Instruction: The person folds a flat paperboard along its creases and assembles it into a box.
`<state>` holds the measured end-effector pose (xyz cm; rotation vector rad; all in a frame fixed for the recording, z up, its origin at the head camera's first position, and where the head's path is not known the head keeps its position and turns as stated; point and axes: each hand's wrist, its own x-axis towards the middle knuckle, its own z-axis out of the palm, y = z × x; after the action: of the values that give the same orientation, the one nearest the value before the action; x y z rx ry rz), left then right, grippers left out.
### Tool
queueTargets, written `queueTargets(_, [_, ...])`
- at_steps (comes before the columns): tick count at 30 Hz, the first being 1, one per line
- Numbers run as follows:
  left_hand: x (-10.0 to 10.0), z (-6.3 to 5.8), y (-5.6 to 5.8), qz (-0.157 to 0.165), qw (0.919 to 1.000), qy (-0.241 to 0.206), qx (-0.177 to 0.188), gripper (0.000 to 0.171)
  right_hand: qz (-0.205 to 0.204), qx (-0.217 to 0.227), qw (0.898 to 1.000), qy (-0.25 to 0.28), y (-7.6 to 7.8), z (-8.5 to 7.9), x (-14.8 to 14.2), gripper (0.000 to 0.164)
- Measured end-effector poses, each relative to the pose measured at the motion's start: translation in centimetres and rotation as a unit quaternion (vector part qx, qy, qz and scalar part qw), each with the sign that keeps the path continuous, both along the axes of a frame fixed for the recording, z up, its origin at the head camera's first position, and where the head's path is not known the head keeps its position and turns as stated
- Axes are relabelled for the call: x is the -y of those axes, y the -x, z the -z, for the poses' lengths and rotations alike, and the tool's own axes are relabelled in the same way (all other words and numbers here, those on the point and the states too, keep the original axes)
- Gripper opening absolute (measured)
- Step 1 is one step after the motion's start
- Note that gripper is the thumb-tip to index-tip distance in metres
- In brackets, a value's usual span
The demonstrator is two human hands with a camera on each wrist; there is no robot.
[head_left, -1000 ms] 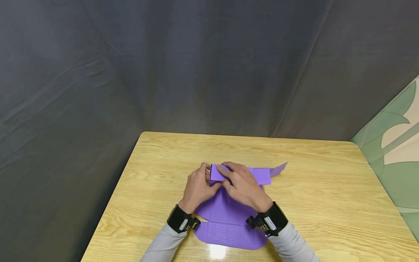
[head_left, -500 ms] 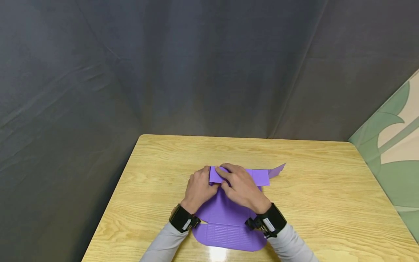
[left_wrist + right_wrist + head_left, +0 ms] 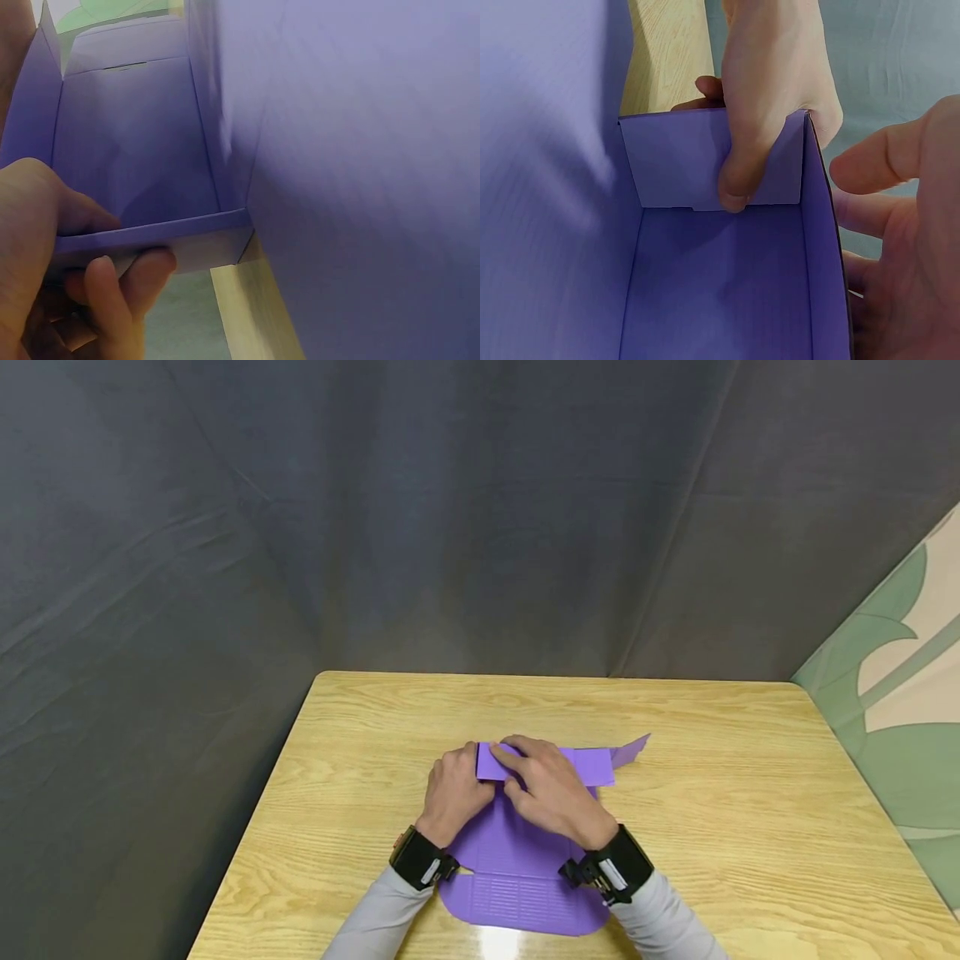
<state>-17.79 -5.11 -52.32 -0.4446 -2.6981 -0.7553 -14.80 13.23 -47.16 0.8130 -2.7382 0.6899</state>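
A purple cardboard box (image 3: 592, 767), partly folded up, lies under both hands; its large lid panel (image 3: 517, 843) spreads toward the person. My left hand (image 3: 452, 789) grips the box's left end wall (image 3: 675, 157). In the right wrist view its thumb (image 3: 742, 184) presses the wall's inner face, and the left wrist view shows fingers (image 3: 112, 296) curled on the outer face. My right hand (image 3: 551, 785) lies across the narrow upper wall. Its loosely extended fingers (image 3: 881, 154) are against or close to that wall's outer side.
The box stands on a wood-grain table (image 3: 750, 810). A loose purple flap (image 3: 632, 751) sticks out at the box's right end. Dark curtain (image 3: 480, 527) hangs behind the table, and a green-and-beige patterned surface (image 3: 900, 693) is on the right.
The left fingers have moved from a raised position at the box's left end to down around its end wall. The right hand stays nearly where it was; the head view shifts slightly.
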Motion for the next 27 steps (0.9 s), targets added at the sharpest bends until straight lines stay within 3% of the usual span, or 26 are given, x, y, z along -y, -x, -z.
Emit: queueTargets(27, [-0.38, 0.68, 0.21, -0.021, 0.9995, 0.005, -0.023, 0.024, 0.003, -0.015, 1.0, -0.002, -0.04, 0.38, -0.01, 0.051])
